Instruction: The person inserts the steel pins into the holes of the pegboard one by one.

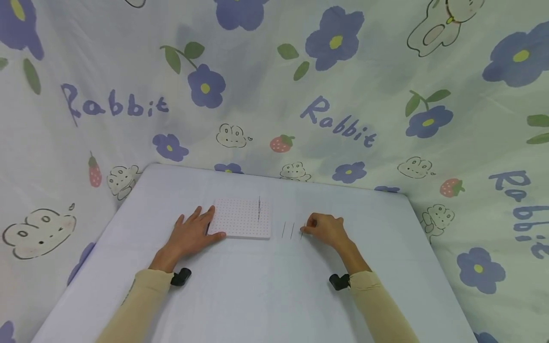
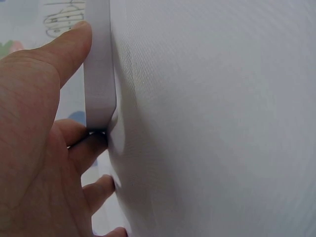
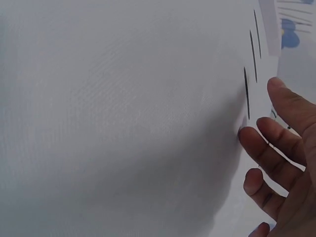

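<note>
In the middle of the frame lies a white table [image 1: 257, 295], backed by a draped sheet [image 1: 364, 71] printed with purple flowers, rabbits and the word "Rabbit". A white dotted board [image 1: 242, 217] sits flat on the table just left of centre, with a thin dark pin [image 1: 259, 208] standing upright near its right edge. To the right of the board three more pins [image 1: 287, 230] lie side by side on the cloth, apart from one another.

Both forearms, in tan sleeves, come up from the lower edge of the frame, each with a small black camera at the wrist.

The left hand [image 1: 193, 232] lies flat with fingers spread, its thumb and fingertips pressed against the board's left edge and near corner. The right hand [image 1: 324, 227] rests on the table just right of the loose pins, fingers loosely bent, fingertips at the nearest pin; whether it pinches that pin cannot be told.
</note>
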Demonstrator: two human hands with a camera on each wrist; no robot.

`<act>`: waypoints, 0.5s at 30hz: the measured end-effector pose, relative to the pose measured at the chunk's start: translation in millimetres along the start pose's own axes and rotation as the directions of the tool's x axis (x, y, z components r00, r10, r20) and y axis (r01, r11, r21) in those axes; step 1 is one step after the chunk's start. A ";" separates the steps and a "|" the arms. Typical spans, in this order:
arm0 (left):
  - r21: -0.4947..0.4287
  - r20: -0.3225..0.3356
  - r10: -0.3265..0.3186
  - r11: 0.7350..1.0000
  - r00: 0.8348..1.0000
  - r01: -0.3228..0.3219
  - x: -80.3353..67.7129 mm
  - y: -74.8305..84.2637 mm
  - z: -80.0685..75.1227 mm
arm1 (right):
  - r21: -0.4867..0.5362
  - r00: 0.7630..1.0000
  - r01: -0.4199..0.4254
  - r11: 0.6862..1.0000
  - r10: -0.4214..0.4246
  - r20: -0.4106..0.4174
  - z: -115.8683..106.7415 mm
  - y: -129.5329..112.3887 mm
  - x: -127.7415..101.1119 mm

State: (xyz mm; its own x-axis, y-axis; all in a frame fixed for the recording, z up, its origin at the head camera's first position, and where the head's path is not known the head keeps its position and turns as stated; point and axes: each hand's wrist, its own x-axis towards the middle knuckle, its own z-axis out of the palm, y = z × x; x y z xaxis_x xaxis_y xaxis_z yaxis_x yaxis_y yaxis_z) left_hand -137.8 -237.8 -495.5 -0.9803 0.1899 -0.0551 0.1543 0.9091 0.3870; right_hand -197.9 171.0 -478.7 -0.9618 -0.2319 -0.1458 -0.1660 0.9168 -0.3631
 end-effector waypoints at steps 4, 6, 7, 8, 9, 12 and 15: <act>0.002 0.001 0.000 1.000 1.000 0.000 -0.4 0.9 -0.5 | -0.010 1.000 -0.021 1.000 0.021 0.014 2.0 -2.2 -0.4; 0.003 0.005 -0.004 1.000 1.000 0.004 -0.6 1.2 -0.9 | -0.007 0.999 -0.037 0.999 0.037 0.024 2.8 -4.0 -0.3; 0.004 0.006 -0.005 1.000 1.000 0.005 -0.4 1.2 -1.0 | -0.005 0.999 -0.043 0.999 0.043 0.027 3.3 -4.7 0.0; 0.004 0.006 -0.005 1.000 1.000 0.005 -0.1 1.3 -1.0 | -0.005 0.998 -0.049 0.999 0.049 0.028 3.9 -5.5 0.2; 0.003 0.007 -0.006 1.000 1.000 0.006 0.1 1.3 -1.1 | -0.005 0.998 -0.054 0.999 0.054 0.029 4.3 -6.2 0.5; 0.006 0.008 -0.005 1.000 1.000 0.005 0.7 1.1 -1.1 | -0.010 0.998 -0.059 0.998 0.059 0.023 5.9 -8.2 2.0; 0.007 0.007 -0.004 1.000 1.000 0.004 1.0 1.0 -1.5 | -0.018 0.998 -0.053 0.998 0.053 0.015 7.2 -9.3 3.8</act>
State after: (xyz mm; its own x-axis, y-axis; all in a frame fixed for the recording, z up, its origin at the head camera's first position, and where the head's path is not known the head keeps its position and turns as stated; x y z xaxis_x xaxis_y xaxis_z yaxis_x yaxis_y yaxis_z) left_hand -138.8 -237.3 -493.8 -0.9800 0.1887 -0.0636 0.1510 0.9126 0.3799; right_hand -198.4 159.3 -482.5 -0.9659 -0.1879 -0.1783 -0.1192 0.9336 -0.3380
